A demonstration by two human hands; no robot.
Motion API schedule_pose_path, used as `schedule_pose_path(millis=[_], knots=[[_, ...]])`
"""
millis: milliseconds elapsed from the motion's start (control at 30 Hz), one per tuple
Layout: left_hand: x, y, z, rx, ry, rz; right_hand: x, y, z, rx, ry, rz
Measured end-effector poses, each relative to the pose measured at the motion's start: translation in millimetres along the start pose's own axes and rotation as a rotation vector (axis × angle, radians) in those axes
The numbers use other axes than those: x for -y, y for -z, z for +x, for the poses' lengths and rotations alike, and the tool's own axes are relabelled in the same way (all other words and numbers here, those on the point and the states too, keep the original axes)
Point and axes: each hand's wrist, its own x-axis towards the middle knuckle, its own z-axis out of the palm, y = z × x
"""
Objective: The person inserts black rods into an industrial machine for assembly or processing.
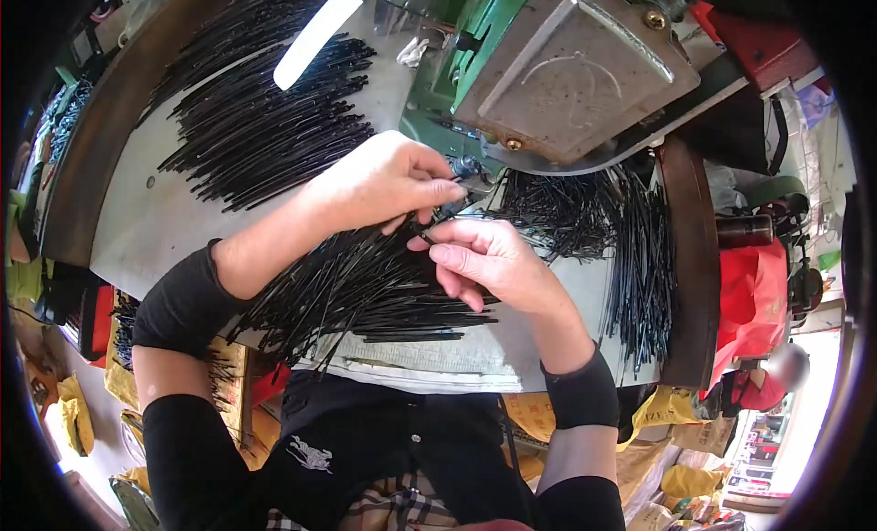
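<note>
My left hand [402, 179] reaches in beside the working end of a green and grey sewing machine [566, 74]. Its thumb and fingers are pinched together, with dark strip showing under the fingertips. Just below and to the right, my right hand [493, 261] pinches a thin black strip [427, 238] between thumb and forefinger, its other fingers curled. Below both hands spreads a loose pile of long black strips [356, 284]. The small metal parts [468, 170] under the machine head are partly hidden by my left hand.
Neater bundles of black strips [269, 120] lie at the far left, under a white blade-shaped piece [315, 42]. More strips [639, 266] hang over the table's right side. Curved brown rims [690, 257] edge the pale tabletop [137, 202]. A red bag [749, 293] stands beyond; another person [763, 389] is farther right.
</note>
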Motion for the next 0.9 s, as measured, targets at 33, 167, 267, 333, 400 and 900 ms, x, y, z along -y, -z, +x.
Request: schedule_pose_path(millis=[33, 167, 267, 333, 400, 900], knots=[[1.2, -1.3, -1.1, -0.002, 0.002, -0.002, -1.2, 2.0, 0.3, -0.046, 0.02, -0.037], [0.6, 0.2, -0.9, 0.075, -0.04, 0.104, -12.3, 16.9, 3.6, -0.262, 0.101, 0.0], [5.6, 5.2, 1.2, 0.131, 0.098, -0.009, -19.3, 26.9, 6.3, -0.306, 0.158, 0.177], [6.9, 7.9, 1.2, 0.164, 0.124, -0.032, -22.0, 33.2, 6.5, -0.32, 0.175, 0.277], [7.3, 8.8, 1.4, 0.22, 0.159, -0.07, -20.0, 39.4, 4.2, -0.273, 0.176, 0.33], [11.6, 24.4, 12.3, 0.026, 0.096, 0.012, -26.6, 51.6, 6.2, -0.496, 0.425, 0.48]])
